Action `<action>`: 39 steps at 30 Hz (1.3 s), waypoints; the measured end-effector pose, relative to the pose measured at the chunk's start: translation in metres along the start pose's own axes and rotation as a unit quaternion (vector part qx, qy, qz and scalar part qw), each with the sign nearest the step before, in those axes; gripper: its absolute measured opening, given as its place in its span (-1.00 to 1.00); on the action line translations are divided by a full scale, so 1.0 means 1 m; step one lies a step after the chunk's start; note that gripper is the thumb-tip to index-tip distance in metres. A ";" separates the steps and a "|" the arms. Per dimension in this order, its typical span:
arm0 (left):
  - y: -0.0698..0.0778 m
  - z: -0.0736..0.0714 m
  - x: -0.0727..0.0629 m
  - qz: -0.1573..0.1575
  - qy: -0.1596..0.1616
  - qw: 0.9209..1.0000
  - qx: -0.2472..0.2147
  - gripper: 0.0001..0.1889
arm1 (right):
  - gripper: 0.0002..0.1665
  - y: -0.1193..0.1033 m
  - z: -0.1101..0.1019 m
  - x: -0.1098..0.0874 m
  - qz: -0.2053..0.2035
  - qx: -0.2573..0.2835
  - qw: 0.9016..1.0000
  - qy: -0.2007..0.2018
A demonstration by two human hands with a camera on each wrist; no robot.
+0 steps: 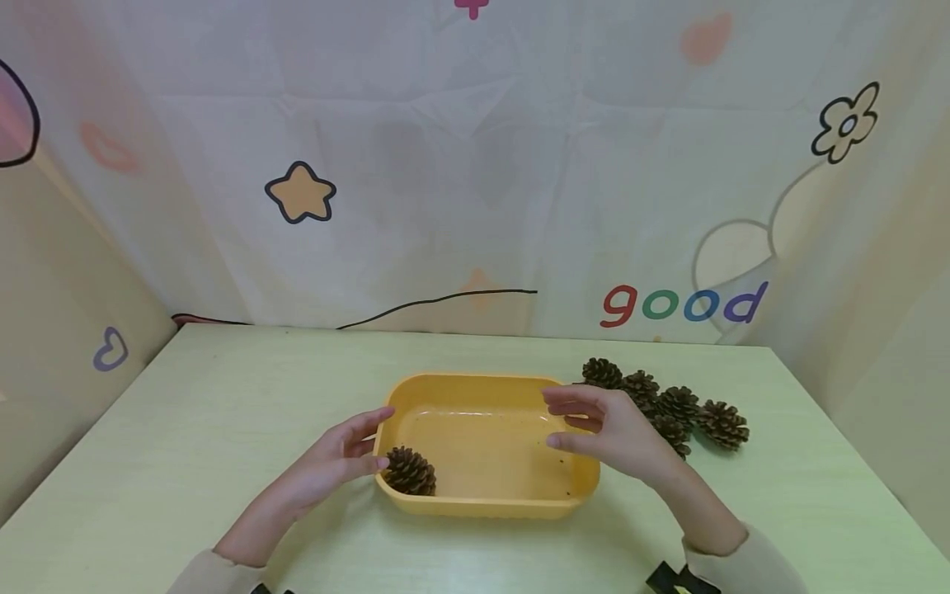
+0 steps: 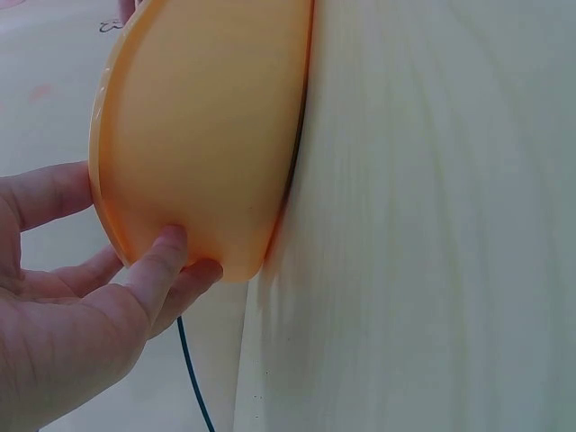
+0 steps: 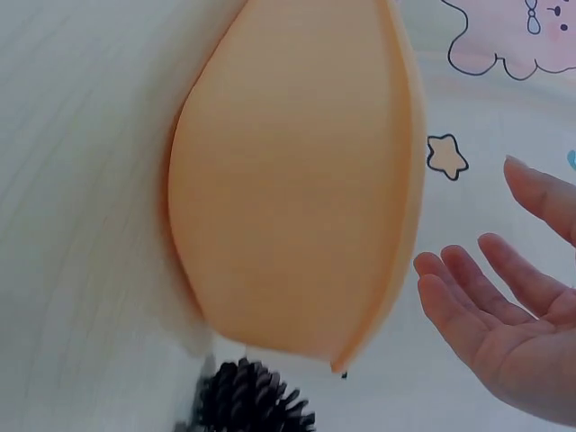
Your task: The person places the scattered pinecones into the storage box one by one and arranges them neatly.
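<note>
A yellow plastic basin stands on the table, with one brown pine cone lying inside its near left corner. My left hand holds the basin's left end, thumb and index fingertips at the rim. In the left wrist view, other fingertips of the left hand press against the outer wall. Over the basin's right end hovers my right hand, fingers spread and slightly bent with nothing between them. The right wrist view shows that right hand apart from the basin wall.
Several pine cones lie in a cluster on the table to the right of the basin, partly behind the right hand. A printed cloth hangs behind the table and along both sides. Small dark crumbs dot the basin floor.
</note>
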State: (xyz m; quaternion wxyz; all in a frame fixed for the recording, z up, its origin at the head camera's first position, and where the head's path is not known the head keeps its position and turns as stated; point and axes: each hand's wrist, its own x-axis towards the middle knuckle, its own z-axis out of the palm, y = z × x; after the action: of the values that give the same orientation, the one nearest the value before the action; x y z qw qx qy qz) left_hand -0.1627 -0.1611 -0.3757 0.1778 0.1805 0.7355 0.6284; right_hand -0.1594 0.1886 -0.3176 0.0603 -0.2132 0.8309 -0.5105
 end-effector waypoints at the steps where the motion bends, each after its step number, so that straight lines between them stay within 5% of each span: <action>1: 0.000 0.000 0.000 0.001 -0.001 1.000 -0.002 -0.27 | -0.36 0.001 -0.003 -0.002 0.003 0.000 1.000 0.005; 39: -0.002 0.000 0.001 -0.006 0.002 1.000 -0.004 -0.27 | -0.30 0.060 -0.086 -0.058 0.089 -0.137 0.977 0.134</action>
State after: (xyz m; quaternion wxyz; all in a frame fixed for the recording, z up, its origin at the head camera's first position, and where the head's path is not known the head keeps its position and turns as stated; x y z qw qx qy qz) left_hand -0.1636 -0.1614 -0.3775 0.1806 0.1743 0.7346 0.6303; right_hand -0.1521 0.3071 -0.3364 -0.0364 -0.0740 0.9093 -0.4079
